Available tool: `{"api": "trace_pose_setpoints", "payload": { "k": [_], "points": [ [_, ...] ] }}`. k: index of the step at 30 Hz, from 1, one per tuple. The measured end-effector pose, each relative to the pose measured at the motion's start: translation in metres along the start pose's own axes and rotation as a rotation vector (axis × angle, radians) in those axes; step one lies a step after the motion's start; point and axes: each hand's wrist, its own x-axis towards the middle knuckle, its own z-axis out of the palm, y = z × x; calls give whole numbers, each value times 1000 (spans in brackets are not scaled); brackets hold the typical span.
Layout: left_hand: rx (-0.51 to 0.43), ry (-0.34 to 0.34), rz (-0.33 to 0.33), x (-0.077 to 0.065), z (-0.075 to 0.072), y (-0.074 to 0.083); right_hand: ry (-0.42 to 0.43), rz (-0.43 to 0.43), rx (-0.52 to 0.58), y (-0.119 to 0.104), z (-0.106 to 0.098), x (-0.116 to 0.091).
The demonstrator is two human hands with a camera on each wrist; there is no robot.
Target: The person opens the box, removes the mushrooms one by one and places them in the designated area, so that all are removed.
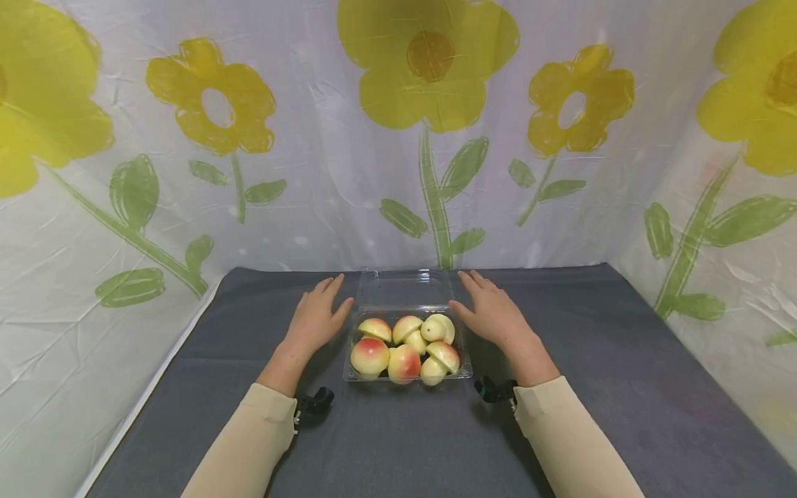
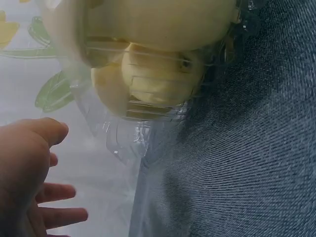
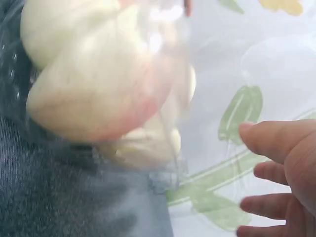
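A clear plastic clamshell box (image 1: 351,360) stands in the middle of the table, with its see-through lid (image 1: 405,289) folded back behind it. Inside lie several mushroom-shaped pieces (image 1: 370,356), pale yellow with a red blush on some caps. To the left of the box my left hand (image 1: 316,312) hovers with fingers extended and thumb spread toward it. My right hand (image 1: 495,311) mirrors it on the right side, its fingers straight too. Both wrist views show bare fingers apart from the box wall, holding nothing.
A dark grey cloth (image 1: 398,443) covers the table. Behind it and along both sides hangs a white curtain (image 1: 305,138) printed with yellow flowers. Black wrist straps or mounts (image 1: 495,391) stick out inward below both hands.
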Motion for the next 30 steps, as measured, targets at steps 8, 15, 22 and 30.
{"api": "trace_pose_setpoints", "payload": {
  "k": [8, 15, 22, 30],
  "points": [
    [-167, -128, 3, -1, 9, 0, -39, -89, 1, -7, 1, -5],
    [-156, -166, 28, -1, 12, 2, -79, -93, -32, -11, 4, -3],
    [-157, -196, 28, -5, 14, 5, -128, -110, -30, -13, 15, 0],
    [-158, -198, 16, -5, 16, 5, -102, -59, -45, -14, 20, 1]
  ]
}}
